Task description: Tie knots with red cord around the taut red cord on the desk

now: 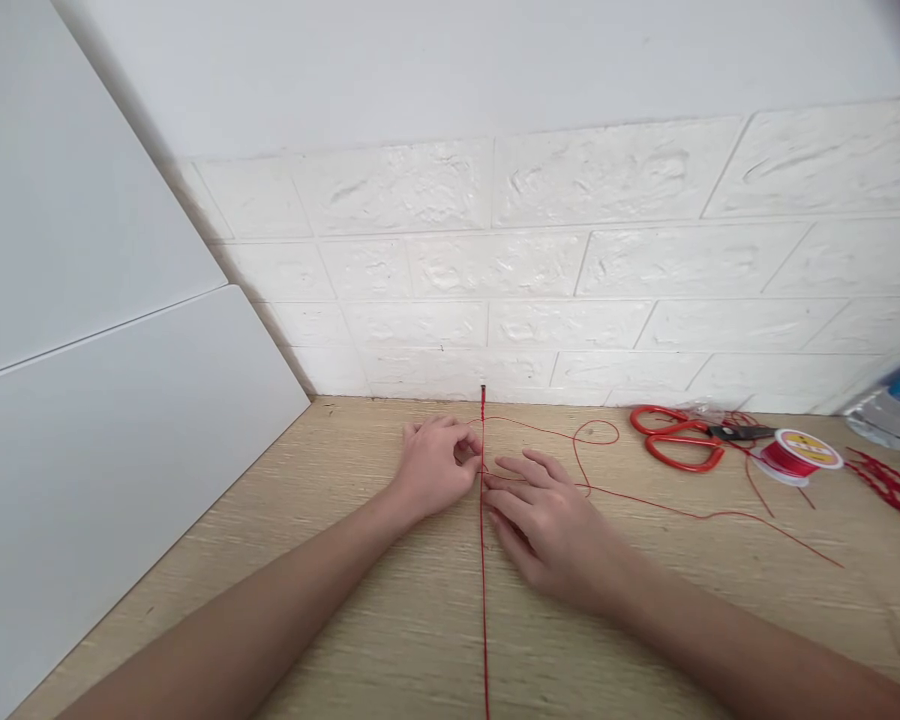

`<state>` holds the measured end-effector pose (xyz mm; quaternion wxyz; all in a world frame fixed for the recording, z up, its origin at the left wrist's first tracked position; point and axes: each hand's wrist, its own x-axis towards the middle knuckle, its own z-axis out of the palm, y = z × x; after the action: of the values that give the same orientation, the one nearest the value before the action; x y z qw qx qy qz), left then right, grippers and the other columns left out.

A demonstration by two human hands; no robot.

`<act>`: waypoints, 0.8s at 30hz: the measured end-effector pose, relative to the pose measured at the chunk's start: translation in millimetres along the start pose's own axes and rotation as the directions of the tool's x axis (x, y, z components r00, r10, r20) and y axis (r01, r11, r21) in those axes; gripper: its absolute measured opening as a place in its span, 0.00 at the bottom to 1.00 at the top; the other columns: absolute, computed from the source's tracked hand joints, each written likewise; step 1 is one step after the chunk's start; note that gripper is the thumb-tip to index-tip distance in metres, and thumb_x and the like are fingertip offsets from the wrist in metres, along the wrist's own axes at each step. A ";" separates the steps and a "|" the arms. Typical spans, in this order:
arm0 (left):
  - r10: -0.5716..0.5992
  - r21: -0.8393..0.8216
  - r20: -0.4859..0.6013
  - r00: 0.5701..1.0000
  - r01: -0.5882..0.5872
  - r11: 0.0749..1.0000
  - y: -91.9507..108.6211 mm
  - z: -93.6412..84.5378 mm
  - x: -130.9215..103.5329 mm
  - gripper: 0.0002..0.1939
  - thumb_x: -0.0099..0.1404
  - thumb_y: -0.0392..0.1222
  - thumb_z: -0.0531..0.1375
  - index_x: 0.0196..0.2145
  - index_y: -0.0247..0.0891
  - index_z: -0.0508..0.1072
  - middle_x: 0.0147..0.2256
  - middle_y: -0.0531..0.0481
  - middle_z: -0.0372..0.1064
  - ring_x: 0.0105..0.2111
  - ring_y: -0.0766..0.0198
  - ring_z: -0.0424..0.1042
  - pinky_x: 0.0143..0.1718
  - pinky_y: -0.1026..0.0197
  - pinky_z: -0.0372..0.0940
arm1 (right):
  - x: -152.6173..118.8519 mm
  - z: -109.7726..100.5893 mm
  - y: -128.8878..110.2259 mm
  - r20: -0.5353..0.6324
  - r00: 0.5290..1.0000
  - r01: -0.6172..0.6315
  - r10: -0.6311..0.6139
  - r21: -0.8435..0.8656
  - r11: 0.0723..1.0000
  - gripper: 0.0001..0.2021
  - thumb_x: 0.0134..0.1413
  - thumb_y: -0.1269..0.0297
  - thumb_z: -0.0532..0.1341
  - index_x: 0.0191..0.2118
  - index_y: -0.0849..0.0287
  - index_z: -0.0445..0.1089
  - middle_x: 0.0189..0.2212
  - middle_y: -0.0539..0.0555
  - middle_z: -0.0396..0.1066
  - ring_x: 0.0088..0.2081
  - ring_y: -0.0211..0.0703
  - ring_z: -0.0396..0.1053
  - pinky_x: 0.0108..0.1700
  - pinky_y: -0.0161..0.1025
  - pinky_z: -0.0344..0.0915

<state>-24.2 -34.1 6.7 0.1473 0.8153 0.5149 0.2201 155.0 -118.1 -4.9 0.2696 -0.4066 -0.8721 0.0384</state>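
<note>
A thin red cord (484, 610) runs straight down the table from a short knotted section (483, 405) fixed at the wall's foot. My left hand (439, 465) is left of the cord, thumb and forefinger curled into a pinch on red cord beside the upright strand. On the other side, my right hand (547, 515) lies low over the table with fingers stretched and apart, the tips touching the cord. A loose red strand (596, 440) loops to the right of the knots, and a loose end (720, 514) trails past my right hand.
Orange-handled scissors (682, 450) lie to the right, beside a spool of red cord (791, 457). Braided red cords (889, 490) and a clear plastic bottle (896, 405) are at the far right. A white brick-pattern wall (450, 260) bounds the back, and white panels (135, 430) stand left.
</note>
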 end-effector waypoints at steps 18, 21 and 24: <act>-0.257 -0.514 -0.233 0.938 0.105 0.851 -12.6 7.8 8.0 0.05 0.68 0.41 0.55 0.34 0.39 0.66 0.33 0.50 0.72 0.35 0.61 0.68 0.42 0.56 0.58 | -1.4 2.9 2.6 -0.001 1.000 -0.028 0.028 0.030 0.999 0.12 0.62 0.73 0.57 0.48 0.55 0.73 0.43 0.52 0.78 0.57 0.47 0.65 0.68 0.53 0.47; -0.393 -0.832 -0.160 0.906 0.090 0.547 -8.9 3.0 12.7 0.08 0.68 0.46 0.57 0.35 0.39 0.64 0.32 0.49 0.73 0.34 0.62 0.71 0.40 0.58 0.62 | -1.2 2.5 2.9 0.003 1.000 -0.025 0.025 0.025 0.999 0.12 0.62 0.72 0.58 0.49 0.55 0.72 0.44 0.52 0.78 0.57 0.48 0.65 0.68 0.54 0.47; -0.423 -0.957 0.009 0.906 0.131 0.259 -0.9 -6.7 15.3 0.10 0.67 0.47 0.59 0.34 0.39 0.63 0.27 0.52 0.70 0.29 0.64 0.71 0.38 0.59 0.66 | -0.9 1.7 2.7 0.009 1.000 -0.027 0.027 0.026 0.999 0.12 0.62 0.72 0.57 0.48 0.55 0.72 0.43 0.52 0.78 0.56 0.47 0.66 0.68 0.54 0.47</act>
<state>-22.6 -19.8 15.2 0.5646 0.4346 0.4377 0.5484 156.4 -116.6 -7.5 0.2708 -0.4145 -0.8671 0.0551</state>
